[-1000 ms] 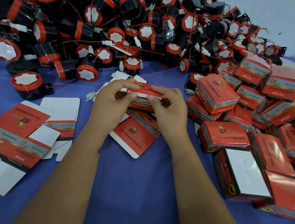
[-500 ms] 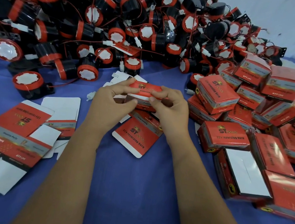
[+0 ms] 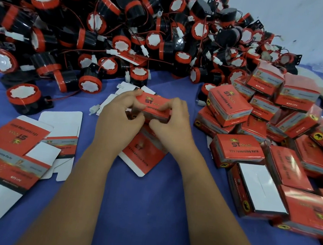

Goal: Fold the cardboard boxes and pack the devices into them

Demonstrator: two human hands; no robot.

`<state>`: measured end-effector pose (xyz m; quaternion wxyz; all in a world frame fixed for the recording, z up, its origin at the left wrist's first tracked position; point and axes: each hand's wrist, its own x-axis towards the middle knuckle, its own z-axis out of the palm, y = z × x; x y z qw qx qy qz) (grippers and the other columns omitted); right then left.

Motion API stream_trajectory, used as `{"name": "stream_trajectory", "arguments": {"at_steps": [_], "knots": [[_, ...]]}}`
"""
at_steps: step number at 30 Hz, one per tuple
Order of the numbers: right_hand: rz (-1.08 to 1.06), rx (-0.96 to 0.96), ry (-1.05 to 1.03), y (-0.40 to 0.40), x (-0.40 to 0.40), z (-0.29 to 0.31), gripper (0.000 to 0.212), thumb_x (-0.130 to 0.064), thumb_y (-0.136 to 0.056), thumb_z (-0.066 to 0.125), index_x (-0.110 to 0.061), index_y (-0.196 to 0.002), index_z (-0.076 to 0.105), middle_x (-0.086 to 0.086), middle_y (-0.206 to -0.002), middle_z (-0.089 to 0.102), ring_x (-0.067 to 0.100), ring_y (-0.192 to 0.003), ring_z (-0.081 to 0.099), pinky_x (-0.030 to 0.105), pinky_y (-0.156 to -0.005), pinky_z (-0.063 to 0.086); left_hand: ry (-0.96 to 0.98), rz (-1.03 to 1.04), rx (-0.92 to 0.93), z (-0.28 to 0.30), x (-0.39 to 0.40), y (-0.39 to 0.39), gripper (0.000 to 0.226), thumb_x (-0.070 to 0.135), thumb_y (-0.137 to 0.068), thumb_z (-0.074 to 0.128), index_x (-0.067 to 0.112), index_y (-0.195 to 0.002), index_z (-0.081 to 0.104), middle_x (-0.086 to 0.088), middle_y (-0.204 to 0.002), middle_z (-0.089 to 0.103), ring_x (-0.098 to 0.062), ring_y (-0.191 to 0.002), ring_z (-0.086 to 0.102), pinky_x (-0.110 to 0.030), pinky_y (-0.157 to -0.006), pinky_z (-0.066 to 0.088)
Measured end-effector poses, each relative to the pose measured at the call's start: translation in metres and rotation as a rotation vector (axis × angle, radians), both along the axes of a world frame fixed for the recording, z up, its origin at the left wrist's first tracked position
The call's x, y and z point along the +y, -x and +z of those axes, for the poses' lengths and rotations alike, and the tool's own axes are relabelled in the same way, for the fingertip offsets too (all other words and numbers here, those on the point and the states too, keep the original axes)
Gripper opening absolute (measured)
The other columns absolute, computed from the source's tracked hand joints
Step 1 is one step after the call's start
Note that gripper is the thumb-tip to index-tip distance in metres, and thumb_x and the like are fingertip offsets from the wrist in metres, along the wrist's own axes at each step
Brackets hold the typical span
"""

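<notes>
A half-formed carton, raised above the blue surface near its far middle, lies long axis left-to-right. Left hand pinches its left end, right hand its right; both equally near.

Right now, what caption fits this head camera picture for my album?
Both hands, left and right, fold a red box beside piled black-and-red devices.
</notes>
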<state>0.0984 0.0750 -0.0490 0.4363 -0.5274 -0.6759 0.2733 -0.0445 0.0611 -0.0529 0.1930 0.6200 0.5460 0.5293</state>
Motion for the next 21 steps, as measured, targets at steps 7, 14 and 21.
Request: {"name": "stream_trajectory", "arguments": {"at_steps": [7,14,21], "knots": [[-0.067,-0.321,-0.194,-0.013,-0.018,0.038,0.045,-0.030,-0.071,0.074,-0.021,-0.107,0.048,0.000,-0.105,0.041,0.024,-0.098,0.042,0.042,-0.073,0.047,0.022,-0.004,-0.130,0.006,0.001,-0.003,0.036,0.014,-0.090,0.050,0.037,-0.116,0.060,0.032,-0.115,0.059,0.009,-0.109,0.056,-0.022,-0.090,0.046],[-0.734,-0.108,-0.395,-0.076,-0.062,0.072,0.045,-0.036,-0.073,0.073,-0.016,-0.105,0.049,0.001,-0.108,0.044,0.021,-0.101,0.046,0.024,-0.071,0.032,0.165,0.049,-0.009,-0.003,0.005,-0.004,0.032,0.010,-0.100,0.043,0.026,-0.118,0.065,0.004,-0.119,0.062,-0.007,-0.100,0.057,-0.016,-0.075,0.044],[-0.980,-0.464,0.041,-0.128,-0.070,0.069,0.061,-0.037,-0.086,0.065,-0.006,-0.134,0.043,0.022,-0.133,0.044,0.042,-0.123,0.041,0.050,-0.097,0.037,0.171,0.023,0.304,-0.002,0.004,-0.008,0.026,0.004,-0.092,0.054,0.014,-0.108,0.073,-0.008,-0.117,0.067,-0.029,-0.115,0.056,-0.047,-0.101,0.045]]}}
